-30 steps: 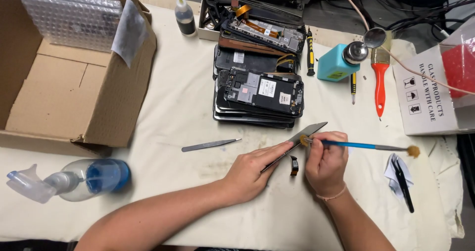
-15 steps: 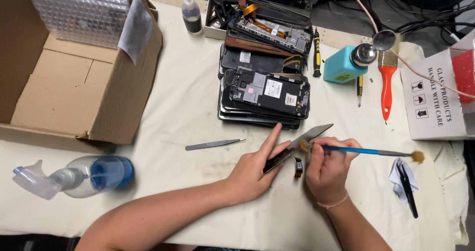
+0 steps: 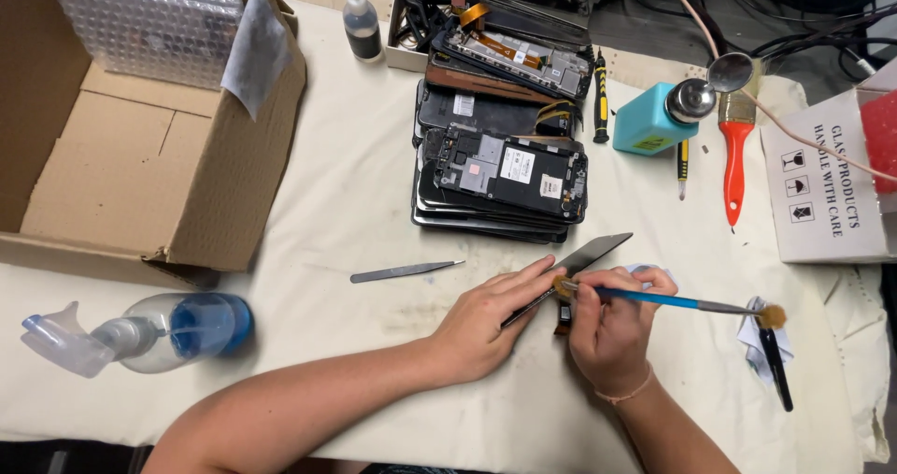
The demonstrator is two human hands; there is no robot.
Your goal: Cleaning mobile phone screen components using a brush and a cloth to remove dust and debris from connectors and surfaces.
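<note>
Bright, even overhead light; soft short shadows under hands; sharp focus throughout; slight wide-angle bending at edges.

Bare cloth [image 3: 355,203] lies open between cardboard box [image 3: 168,156] and phone stack [image 3: 505,175].

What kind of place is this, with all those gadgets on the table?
Most likely a phone repair bench. A stack of opened phones sits mid-table, tweezers and a screwdriver lie nearby, and the left hand steadies a phone screen while the right hand brushes it.
</note>
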